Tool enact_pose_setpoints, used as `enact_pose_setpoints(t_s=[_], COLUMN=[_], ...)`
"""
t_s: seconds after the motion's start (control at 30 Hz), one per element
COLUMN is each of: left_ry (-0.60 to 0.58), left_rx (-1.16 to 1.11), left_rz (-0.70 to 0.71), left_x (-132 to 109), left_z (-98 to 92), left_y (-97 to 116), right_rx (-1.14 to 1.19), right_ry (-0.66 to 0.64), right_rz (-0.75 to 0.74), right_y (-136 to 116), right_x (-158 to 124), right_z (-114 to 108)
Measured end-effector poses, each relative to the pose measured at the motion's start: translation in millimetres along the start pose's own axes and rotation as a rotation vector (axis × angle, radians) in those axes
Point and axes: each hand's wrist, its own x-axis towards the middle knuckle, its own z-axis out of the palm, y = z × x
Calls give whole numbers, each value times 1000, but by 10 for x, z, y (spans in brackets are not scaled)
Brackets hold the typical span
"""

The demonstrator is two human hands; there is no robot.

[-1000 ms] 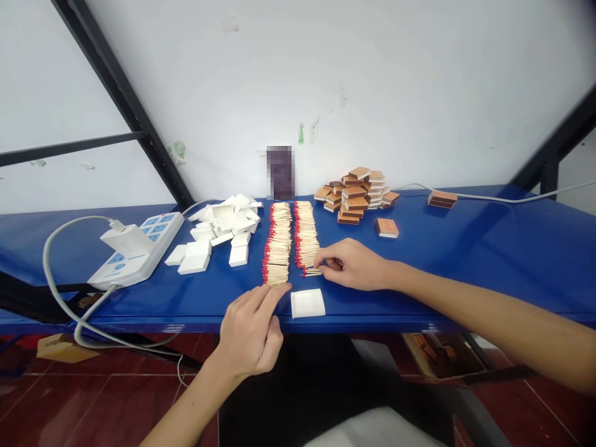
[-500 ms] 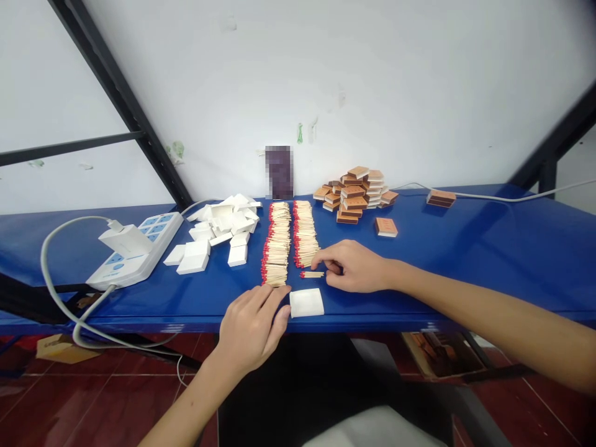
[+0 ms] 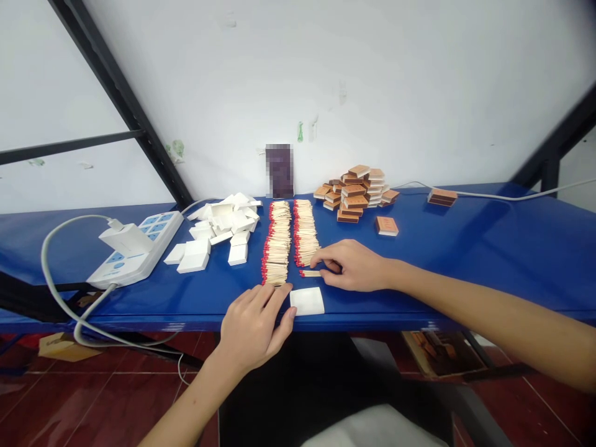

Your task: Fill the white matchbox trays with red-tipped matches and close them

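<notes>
Two rows of red-tipped matches lie on the blue shelf, a left row (image 3: 278, 242) and a right row (image 3: 305, 236). Just below the right row is a small group of loose matches (image 3: 309, 274). My right hand (image 3: 351, 266) rests beside them, its index fingertip at the right row's lower end and its thumb tip at the loose matches' plain ends; thumb and index are apart. A white matchbox tray (image 3: 307, 302) lies near the shelf's front edge. At its left side is my left hand (image 3: 254, 323), open, with the thumb against the tray and fingertips by the left row's lower end.
White trays (image 3: 228, 217) are heaped at left, beside a power strip (image 3: 139, 251) with a plugged-in charger and cable. Brown matchboxes (image 3: 356, 192) are piled at back right, with a single matchbox (image 3: 387, 226) nearer. A dark pixelated rectangle (image 3: 280, 172) stands against the wall.
My right hand has shifted slightly left, and its thumb now reaches the ends of the loose matches. My left thumb has moved a little to the right along the tray's edge.
</notes>
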Motion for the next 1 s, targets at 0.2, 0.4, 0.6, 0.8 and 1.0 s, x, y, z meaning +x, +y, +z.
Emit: enact_pose_setpoints(t_s=[0.2,0.4,0.6,0.8,1.0], left_ry=[-16,-53,-60,-34,-25], left_rx=[-22,-68,-71,-70,-61], left_rz=[13,-20,-3,15,31], left_x=[-1,-13,-19,-15,-30], left_z=[-14,-25,-17,-1,0], left_y=[-5,4,4,-7,-10], right_rx=[-16,19,31,9,-58], right_ry=[42,17,10,92,168], right_rz=[-55,-48,-80,-70,32], right_y=[-4,-12,6,22,106], right_x=[8,16,1,4,28], right_z=[25,25,27,31,87])
